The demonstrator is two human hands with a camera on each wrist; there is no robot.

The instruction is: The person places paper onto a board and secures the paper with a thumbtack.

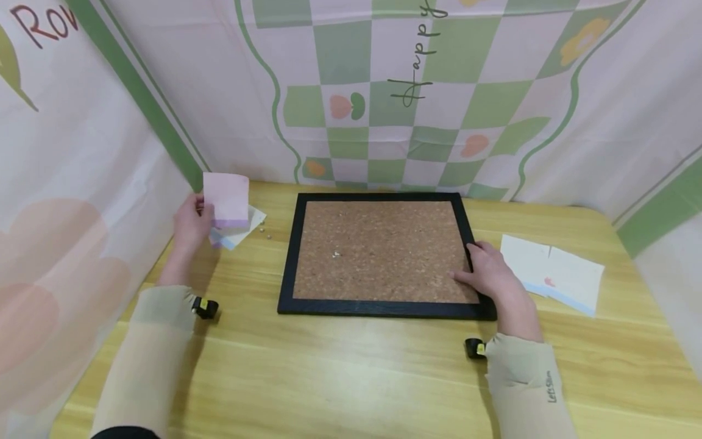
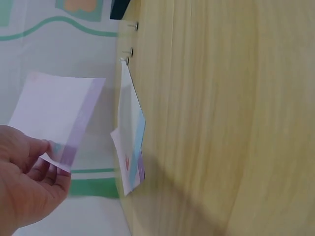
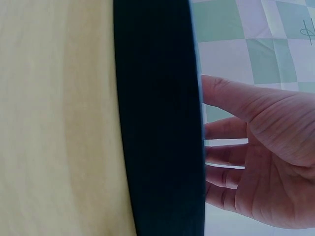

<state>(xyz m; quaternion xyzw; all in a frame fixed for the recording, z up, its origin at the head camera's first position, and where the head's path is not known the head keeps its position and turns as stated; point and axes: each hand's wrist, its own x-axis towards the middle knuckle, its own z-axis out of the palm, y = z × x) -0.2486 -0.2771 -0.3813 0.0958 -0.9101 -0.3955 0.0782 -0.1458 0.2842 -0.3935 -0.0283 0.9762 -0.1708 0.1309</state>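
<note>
In the head view my left hand (image 1: 192, 225) pinches a pink note sheet (image 1: 226, 196) with a purple bottom band between thumb and fingers. The same sheet (image 2: 61, 105) hangs from the left hand (image 2: 34, 184) in the left wrist view, above other note sheets (image 2: 130, 118) on the table. My right hand (image 1: 488, 268) rests on the right side of a black-framed cork board (image 1: 378, 250), thumb over the cork. Its extended fingers show beyond the dark frame edge (image 3: 160, 118) in the right wrist view, tips partly hidden.
Small metal thumbtacks (image 1: 269, 236) lie between the left notes and the board. Two white sheets (image 1: 576, 277) with blue bands lie right of it. A small silvery spot (image 1: 337, 253) shows on the cork. A printed curtain (image 1: 384, 140) hangs behind the wooden table (image 1: 340, 372).
</note>
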